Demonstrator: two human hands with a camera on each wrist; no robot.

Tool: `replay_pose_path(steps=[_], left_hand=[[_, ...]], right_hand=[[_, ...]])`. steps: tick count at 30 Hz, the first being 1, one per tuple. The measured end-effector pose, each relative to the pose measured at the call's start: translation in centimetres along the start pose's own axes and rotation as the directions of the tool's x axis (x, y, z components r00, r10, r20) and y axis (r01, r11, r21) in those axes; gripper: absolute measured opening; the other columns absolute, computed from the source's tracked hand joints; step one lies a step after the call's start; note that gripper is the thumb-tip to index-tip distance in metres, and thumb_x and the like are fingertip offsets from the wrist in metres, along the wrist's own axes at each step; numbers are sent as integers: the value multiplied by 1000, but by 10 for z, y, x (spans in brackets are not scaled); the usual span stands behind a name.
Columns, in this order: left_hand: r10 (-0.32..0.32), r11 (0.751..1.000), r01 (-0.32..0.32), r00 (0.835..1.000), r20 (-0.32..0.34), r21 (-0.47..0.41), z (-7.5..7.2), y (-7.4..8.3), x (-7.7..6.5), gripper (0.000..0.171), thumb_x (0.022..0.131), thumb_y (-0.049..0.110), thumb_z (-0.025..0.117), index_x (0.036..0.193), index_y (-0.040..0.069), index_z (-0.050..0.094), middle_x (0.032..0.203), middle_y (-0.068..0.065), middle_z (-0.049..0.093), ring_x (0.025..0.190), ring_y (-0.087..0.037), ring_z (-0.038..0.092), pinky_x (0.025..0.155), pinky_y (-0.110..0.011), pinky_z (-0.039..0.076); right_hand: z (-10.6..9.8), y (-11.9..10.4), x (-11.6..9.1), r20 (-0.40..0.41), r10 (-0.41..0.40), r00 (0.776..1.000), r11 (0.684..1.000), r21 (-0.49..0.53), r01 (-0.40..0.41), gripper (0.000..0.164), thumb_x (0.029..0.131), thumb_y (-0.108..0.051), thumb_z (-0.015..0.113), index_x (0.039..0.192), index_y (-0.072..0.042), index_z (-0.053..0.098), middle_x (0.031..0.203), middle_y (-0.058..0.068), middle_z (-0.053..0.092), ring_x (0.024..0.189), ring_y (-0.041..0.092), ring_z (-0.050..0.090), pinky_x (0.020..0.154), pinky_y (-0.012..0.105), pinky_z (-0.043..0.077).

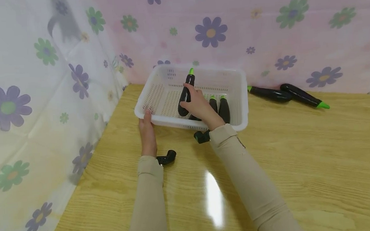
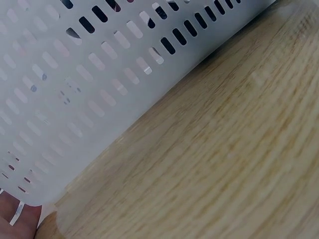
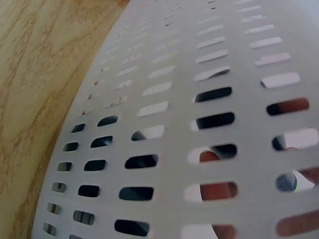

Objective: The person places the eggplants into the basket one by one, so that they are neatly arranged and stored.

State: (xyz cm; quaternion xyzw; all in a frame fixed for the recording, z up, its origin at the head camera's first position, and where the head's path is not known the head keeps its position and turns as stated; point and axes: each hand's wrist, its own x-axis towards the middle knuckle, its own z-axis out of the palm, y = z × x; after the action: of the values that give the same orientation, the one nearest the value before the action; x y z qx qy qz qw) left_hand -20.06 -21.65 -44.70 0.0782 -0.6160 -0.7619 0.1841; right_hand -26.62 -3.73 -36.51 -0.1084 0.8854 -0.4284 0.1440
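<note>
My right hand (image 1: 198, 102) grips a dark eggplant (image 1: 183, 97) with a bright green stem, holding it tilted inside a white perforated plastic basket (image 1: 241, 101). Several more eggplants (image 1: 224, 109) lie on the basket floor, partly hidden beneath the right hand and wrist. At the basket's near left corner my left hand (image 1: 147, 133) holds the rim, thumb on top and the other fingers down along the outside wall. In the left wrist view a bit of that hand (image 2: 20, 219) shows by the basket corner. Through the slots in the right wrist view, dark eggplants and fingers are glimpsed.
Two eggplants (image 1: 271, 93) lie on the wooden table (image 1: 301, 150) right of the basket, by the back wall. Flowered cloth (image 1: 173, 31) hangs behind and at the left. A black wrist camera (image 1: 166, 158) sits on the left wrist, another (image 1: 201, 136) on the right.
</note>
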Motion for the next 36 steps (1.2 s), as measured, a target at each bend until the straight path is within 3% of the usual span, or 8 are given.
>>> replay_pose_path(steps=[5, 14, 23, 30, 36], left_hand=[[42, 999, -42, 999, 25, 2, 1, -1, 3, 52, 89, 51, 43, 135, 28, 35, 131, -5, 44, 121, -19, 38, 102, -29, 22], [0, 999, -1, 1000, 19, 39, -1, -6, -3, 52, 88, 53, 43, 134, 29, 36, 131, -3, 45, 121, -17, 39, 102, -30, 22], [3, 999, -5, 999, 42, 42, 2, 9, -11, 49, 94, 40, 38, 138, 20, 31, 134, -7, 42, 124, -21, 35, 103, -31, 20], [36, 998, -38, 998, 51, 45, 7, 21, -15, 48, 95, 36, 37, 139, 18, 29, 134, -9, 41, 124, -24, 35, 104, -31, 20], [36, 999, -38, 998, 48, 33, 4, 16, -13, 49, 95, 38, 38, 139, 19, 29, 134, -10, 41, 124, -24, 35, 103, -32, 20]], right_hand=[[0, 3, 4, 13, 6, 1000, 999, -43, -6, 69, 87, -34, 54, 142, -33, 13, 138, 17, 22, 98, 29, 49, 76, 44, 43], [8, 14, 8, 55, 68, 996, 977, -208, -55, 70, 86, -36, 55, 143, -29, 14, 140, 21, 19, 98, 34, 50, 78, 46, 43], [11, 14, 7, 81, 56, 995, 921, -390, -20, 67, 88, -35, 52, 143, -28, 15, 140, 23, 17, 81, 33, 53, 71, 46, 44], [10, 12, 9, 82, 27, 996, 898, -439, 12, 63, 88, -34, 53, 142, -24, 22, 142, 23, 16, 102, 36, 48, 79, 48, 42], [9, 9, 9, 108, 53, 993, 867, -498, 8, 60, 89, -35, 51, 141, -24, 25, 143, 21, 15, 126, 37, 24, 87, 52, 37]])
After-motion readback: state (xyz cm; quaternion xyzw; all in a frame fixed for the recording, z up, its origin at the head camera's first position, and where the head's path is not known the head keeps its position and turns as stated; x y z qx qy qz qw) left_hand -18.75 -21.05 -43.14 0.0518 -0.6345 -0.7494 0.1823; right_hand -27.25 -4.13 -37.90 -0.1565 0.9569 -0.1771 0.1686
